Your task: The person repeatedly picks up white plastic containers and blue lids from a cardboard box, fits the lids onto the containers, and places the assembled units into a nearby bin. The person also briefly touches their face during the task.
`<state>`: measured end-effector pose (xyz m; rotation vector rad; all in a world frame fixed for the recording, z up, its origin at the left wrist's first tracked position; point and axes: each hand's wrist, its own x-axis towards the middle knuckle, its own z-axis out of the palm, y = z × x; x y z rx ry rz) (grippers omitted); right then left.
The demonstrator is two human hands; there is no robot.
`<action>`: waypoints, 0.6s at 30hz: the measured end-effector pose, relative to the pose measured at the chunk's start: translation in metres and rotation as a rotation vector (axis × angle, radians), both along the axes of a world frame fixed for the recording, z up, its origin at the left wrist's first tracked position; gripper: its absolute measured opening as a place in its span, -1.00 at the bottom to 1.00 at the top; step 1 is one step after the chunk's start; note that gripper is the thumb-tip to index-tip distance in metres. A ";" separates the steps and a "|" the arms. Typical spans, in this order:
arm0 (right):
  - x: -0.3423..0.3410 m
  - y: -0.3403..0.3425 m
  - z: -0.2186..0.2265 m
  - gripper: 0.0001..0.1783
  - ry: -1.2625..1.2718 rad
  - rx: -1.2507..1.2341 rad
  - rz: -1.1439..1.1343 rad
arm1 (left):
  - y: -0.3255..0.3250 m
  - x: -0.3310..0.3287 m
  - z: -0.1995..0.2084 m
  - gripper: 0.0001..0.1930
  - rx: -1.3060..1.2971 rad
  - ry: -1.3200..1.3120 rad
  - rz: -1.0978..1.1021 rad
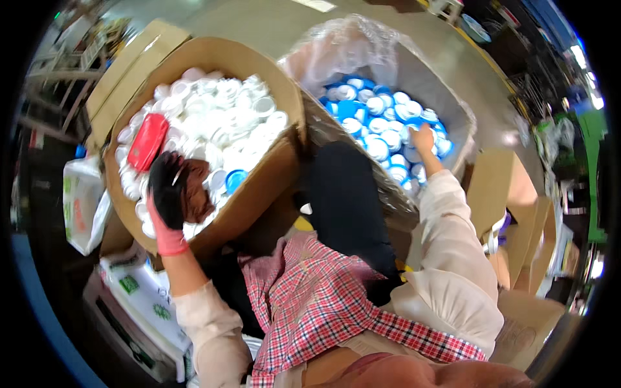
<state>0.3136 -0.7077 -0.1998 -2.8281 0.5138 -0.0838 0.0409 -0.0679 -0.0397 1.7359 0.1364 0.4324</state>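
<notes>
My left hand (167,189), in a black glove with a pink cuff, is over a cardboard box (284,152) of white round plastic caps (223,107). Its fingers curl beside a brown crumpled thing (197,191), whose kind I cannot make out. Just beyond the glove, a red oblong case (147,142) lies on the white caps, and one blue cap (237,181) sits to the right. My bare right hand (424,139) reaches into a plastic-lined bin (446,77) of blue-and-white caps (381,119). Its fingers are bent together on a cap, partly hidden.
The box and bin stand side by side before my knees, the bin's clear liner (343,45) bunched at its far edge. Open cartons (511,194) are at the right. A white plastic bag (84,207) and printed white sacks (139,294) lie at the left.
</notes>
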 end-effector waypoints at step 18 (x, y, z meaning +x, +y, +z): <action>-0.110 0.517 0.057 -0.71 0.259 -0.177 2.152 | 0.012 -0.007 0.016 -0.69 -0.053 0.014 0.339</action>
